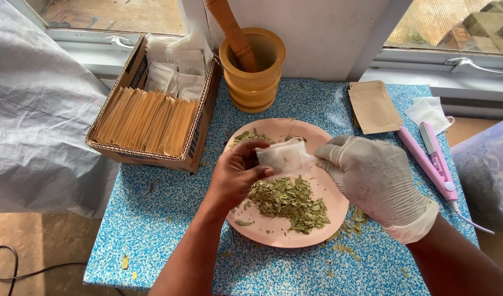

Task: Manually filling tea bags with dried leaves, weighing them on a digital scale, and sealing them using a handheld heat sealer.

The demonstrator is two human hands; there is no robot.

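A small white filter bag (283,156) is pinched between the bare left hand (236,174) and gloved right hand (372,178), above a pink plate (273,233) of dried leaves (289,200). Filling seems underway, though its opening is hidden. More leaves would be needed next.

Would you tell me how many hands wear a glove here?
1: the right hand wears a white glove; the bare left hand shares the small white filter bag.
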